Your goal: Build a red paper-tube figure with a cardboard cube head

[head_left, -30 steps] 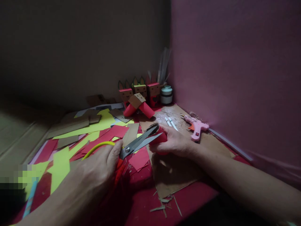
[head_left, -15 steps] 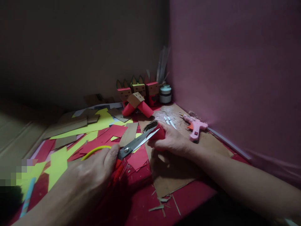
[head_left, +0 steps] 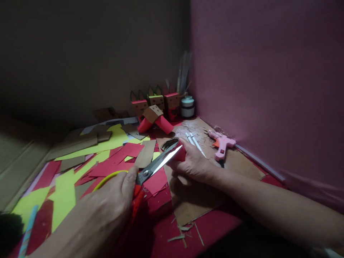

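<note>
Over a red tabletop, the left grip is clamped on yellow-and-red-handled metal scissors, blades at the rim of the short red tube clasped in the right grip (a pink plastic glue gun lies beyond it, rightward).

Scissors yellow-and-red handles, grey blades; tube red outside; hot glue gun pink, orange trigger; jar pale teal, dark band; straw light blue, diagonally striped; paper scraps yellow, red, lilac; tablecloth crimson.

Scissor blades are glossy metal — the tube, matt paper.
</note>
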`<state>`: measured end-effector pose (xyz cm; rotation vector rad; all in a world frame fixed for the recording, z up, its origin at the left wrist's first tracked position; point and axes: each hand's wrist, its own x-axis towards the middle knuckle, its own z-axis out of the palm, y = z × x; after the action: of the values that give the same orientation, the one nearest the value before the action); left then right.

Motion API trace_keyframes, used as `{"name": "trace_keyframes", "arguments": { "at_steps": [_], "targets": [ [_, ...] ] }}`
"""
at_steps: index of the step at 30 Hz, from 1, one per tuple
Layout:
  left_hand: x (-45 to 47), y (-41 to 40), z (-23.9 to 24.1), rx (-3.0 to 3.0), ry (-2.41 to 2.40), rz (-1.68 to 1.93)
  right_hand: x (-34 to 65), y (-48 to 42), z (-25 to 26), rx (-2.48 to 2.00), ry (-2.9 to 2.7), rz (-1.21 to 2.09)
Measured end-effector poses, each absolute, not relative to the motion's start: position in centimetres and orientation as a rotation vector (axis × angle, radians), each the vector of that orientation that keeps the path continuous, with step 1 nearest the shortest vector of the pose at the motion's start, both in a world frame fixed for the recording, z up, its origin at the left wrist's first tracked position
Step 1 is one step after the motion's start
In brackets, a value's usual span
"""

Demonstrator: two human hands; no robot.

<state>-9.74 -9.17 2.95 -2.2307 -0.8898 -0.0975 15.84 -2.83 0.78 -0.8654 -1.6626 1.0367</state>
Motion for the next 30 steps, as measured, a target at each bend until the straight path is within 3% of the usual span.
{"name": "trace_keyframes", "arguments": {
  "at_steps": [11, 20, 30],
  "targets": [
    [-9.3, -9.8, 3.4, -2.230, -0.960, -0.156, 15.6, -3.0, 0.9, -0.841, -1.539, 1.123],
    [-10.6, -10.7, 3.5, -2.505, -1.025, -0.211, 17.7, -1.9, 2.3, -0.556, -1.603, 1.797],
    [-10.6, -10.5, 1.2, -2.339, -1.078, -0.099, 16.4, -2.9, 2.2, -0.681, -1.718, 1.656]
  ]
}}
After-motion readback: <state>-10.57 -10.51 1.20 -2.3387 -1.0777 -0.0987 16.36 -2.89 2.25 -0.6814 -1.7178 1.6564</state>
